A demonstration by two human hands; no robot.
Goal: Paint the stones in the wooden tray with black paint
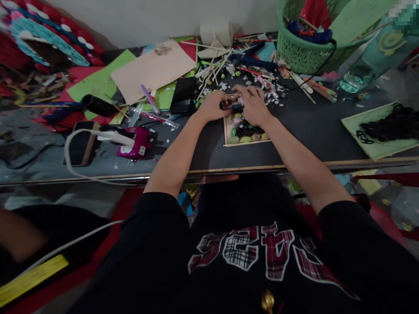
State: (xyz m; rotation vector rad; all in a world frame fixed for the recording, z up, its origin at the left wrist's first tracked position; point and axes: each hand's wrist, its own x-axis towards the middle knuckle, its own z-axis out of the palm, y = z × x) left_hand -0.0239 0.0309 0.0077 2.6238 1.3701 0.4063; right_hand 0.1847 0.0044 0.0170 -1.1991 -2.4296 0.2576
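Observation:
A small wooden-framed board (229,143) lies on the dark table, filled with green, pink and black pebble-like pieces. My left hand (212,106) is curled at its top left corner and pinches a small dark cylindrical object (226,104). My right hand (252,104) lies over the upper part of the board, fingers bent and pressing down on the pieces. The two hands nearly touch above the board.
Green basket (301,54) at back right, teal bottle (376,56) beside it, a green tray with black strands (379,126) at right. Black phone (183,95), coloured paper sheets (150,69), wooden sticks and paper scraps behind. Pink charger (134,143) and cable at left.

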